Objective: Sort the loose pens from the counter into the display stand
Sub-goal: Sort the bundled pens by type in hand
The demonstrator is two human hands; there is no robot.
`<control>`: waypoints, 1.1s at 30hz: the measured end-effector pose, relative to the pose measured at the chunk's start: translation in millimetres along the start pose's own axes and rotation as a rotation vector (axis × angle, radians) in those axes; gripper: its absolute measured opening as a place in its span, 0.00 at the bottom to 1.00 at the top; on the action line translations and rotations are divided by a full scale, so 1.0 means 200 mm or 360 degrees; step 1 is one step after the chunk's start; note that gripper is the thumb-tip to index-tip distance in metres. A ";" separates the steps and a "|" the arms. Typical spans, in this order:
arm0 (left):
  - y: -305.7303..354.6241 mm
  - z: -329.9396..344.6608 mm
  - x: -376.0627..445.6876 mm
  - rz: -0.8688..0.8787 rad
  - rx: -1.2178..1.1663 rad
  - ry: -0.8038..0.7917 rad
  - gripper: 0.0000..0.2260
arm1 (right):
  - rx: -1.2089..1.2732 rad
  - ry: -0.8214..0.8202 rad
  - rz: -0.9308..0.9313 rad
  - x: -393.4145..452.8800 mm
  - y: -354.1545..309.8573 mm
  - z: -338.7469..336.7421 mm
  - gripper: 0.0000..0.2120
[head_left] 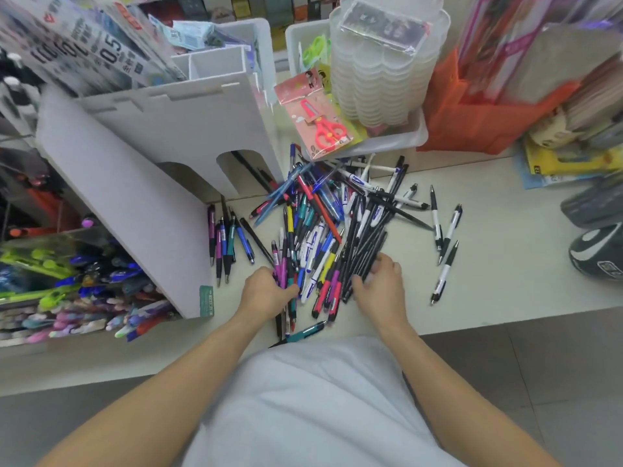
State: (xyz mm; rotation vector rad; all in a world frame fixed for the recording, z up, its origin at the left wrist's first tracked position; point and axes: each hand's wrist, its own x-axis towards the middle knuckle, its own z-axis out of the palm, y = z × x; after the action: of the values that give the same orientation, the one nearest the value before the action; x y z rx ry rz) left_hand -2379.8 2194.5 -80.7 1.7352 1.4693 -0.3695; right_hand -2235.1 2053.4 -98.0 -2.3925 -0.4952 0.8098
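Observation:
A big heap of loose pens (323, 224), black, blue, white and coloured, lies on the pale counter (505, 264). My left hand (266, 291) grips a few coloured pens at the heap's near left edge. My right hand (381, 284) has its fingers curled round a bundle of black pens (365, 254) at the heap's near right. The white display stand (141, 183) rises at the left, seen from its side and back. Its front compartments (77, 288) hold many coloured pens. A short row of pens (226, 244) lies beside the stand's wall.
A white tray (387, 139) behind the heap holds stacked clear containers (381, 69) and packaged red scissors (323, 126). An orange bag (478, 119) stands at the right back. Dark pencil cases (596, 230) sit at the far right. A few white-black pens (445, 241) lie scattered right of the heap.

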 end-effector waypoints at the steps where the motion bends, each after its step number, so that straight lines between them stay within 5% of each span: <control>1: 0.00 0.01 0.01 0.0006 0.0016 -0.0028 0.12 | 0.0042 -0.0032 -0.0015 -0.01 -0.02 0.03 0.25; 8: 0.04 -0.02 0.01 -0.0035 -0.0338 -0.0252 0.09 | 0.0188 -0.0437 0.0175 -0.09 -0.10 0.22 0.07; 18: -0.01 -0.09 0.03 0.0063 -0.0537 -0.0527 0.13 | 0.0069 -0.0904 0.0114 -0.05 -0.25 0.27 0.14; 22: -0.07 -0.17 0.04 0.0027 -0.0569 -0.0646 0.20 | 0.0079 -0.1122 0.0131 -0.08 -0.35 0.25 0.12; 25: -0.14 -0.20 0.07 -0.0071 -0.0588 -0.0666 0.35 | 0.0167 -0.1268 0.0143 -0.11 -0.42 0.19 0.12; 27: -0.15 -0.23 0.06 -0.0131 -0.0591 -0.0666 0.39 | 0.0130 -0.1296 0.0137 -0.12 -0.44 0.15 0.12; 31: -0.08 -0.34 -0.05 -0.0074 -0.0324 -0.0519 0.24 | 0.0172 -0.1141 0.0187 -0.10 -0.45 0.04 0.11; 33: -0.08 -0.39 -0.08 -0.0037 -0.0190 -0.0483 0.27 | 0.0356 -0.1065 0.0229 -0.10 -0.45 0.00 0.11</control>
State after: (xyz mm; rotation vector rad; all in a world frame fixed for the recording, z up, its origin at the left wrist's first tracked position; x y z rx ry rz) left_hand -2420.2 2240.5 -26.8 1.4952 1.2662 -0.5217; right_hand -2264.3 2113.6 -33.8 -1.9284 -0.4529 1.6495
